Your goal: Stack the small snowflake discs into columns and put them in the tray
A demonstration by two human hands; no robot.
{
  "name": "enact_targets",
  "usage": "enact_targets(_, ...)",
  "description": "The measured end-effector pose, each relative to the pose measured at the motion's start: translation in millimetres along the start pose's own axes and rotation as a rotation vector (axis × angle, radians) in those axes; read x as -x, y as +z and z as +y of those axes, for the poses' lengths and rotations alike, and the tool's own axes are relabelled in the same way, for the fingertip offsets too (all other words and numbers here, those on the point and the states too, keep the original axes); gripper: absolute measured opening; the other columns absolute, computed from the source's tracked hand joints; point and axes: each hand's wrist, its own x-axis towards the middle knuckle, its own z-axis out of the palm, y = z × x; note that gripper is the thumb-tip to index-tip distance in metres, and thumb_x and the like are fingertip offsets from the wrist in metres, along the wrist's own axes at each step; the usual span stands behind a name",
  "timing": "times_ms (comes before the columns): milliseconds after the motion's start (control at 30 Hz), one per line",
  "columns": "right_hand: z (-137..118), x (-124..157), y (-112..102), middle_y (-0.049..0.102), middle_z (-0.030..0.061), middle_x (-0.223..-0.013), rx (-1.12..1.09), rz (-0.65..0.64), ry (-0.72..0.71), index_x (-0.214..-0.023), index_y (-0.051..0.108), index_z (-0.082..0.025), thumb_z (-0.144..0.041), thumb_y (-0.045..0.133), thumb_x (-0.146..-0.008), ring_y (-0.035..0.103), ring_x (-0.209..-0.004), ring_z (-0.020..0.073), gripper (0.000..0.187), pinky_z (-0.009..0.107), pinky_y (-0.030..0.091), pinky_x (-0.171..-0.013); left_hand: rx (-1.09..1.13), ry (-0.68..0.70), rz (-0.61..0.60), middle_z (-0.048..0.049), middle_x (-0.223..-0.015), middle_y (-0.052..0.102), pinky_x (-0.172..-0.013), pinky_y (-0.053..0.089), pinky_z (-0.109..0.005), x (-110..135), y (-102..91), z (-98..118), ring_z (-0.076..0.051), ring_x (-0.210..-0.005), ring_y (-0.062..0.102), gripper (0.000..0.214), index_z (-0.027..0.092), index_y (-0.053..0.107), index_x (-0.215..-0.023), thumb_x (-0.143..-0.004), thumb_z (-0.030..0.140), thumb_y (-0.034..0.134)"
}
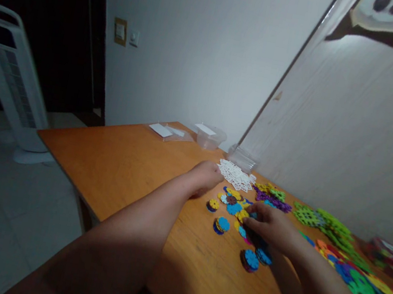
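Observation:
My left hand is closed, its fingers curled at the near left edge of a white lattice piece; what they hold, if anything, is hidden. My right hand pinches a yellow notched disc between thumb and fingers, over a loose pile of coloured notched discs. Three small stacks stand closer to me: a yellow-topped stack, a blue-topped stack and another blue-topped stack. Beside the last one, partly under my right wrist, are more blue discs.
Green lattice pieces, purple pieces and a heap of mixed coloured discs lie on the right. Along the back are a clear bowl, a clear box and plastic packets. A tower fan stands left of the table.

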Motion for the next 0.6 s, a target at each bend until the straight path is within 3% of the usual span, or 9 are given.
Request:
enact_targets(200,-0.8,-1.4,0.2,0.065,0.0007,-0.069,0.014,-0.022,0.006,-0.095,0.067,-0.02,-0.041,0.058,-0.082,0.058,-0.062,0.0167,0.027,0.027,0.038,-0.055,-0.003,-0.006,0.011,0.0053,-0.048,0.036,-0.048,0.016,-0.026,-1.6,1.4,-1.6,-0.007,-0.045,0.029,0.022,0.019,0.042,-0.057,-0.07,0.022,0.06)
enact_targets(433,1.3,1.7,0.8,0.062,-0.0018,-0.065,-0.116,-0.037,-0.029,-0.105,0.066,-0.02,-0.039,0.062,-0.08,0.054,-0.057,0.0141,0.031,0.025,0.035,-0.05,0.011,-0.006,0.016,0.0049,-0.048,0.038,-0.049,0.016,-0.026,-3.4,2.2,-4.2,-0.008,-0.046,0.03,0.02,0.018,0.046,-0.058,-0.071,0.022,0.061)
enact_targets(600,-2.7,2.8,0.1,0.063,-0.0014,-0.064,-0.084,-0.042,-0.041,-0.099,0.068,-0.02,-0.041,0.06,-0.081,0.053,-0.056,0.0138,0.028,0.025,0.034,-0.05,0.03,0.017,0.02,0.0047,-0.048,0.039,-0.049,0.018,-0.025,-2.6,3.1,-2.0,-0.008,-0.048,0.033,0.02,0.018,0.048,-0.057,-0.072,0.02,0.061)
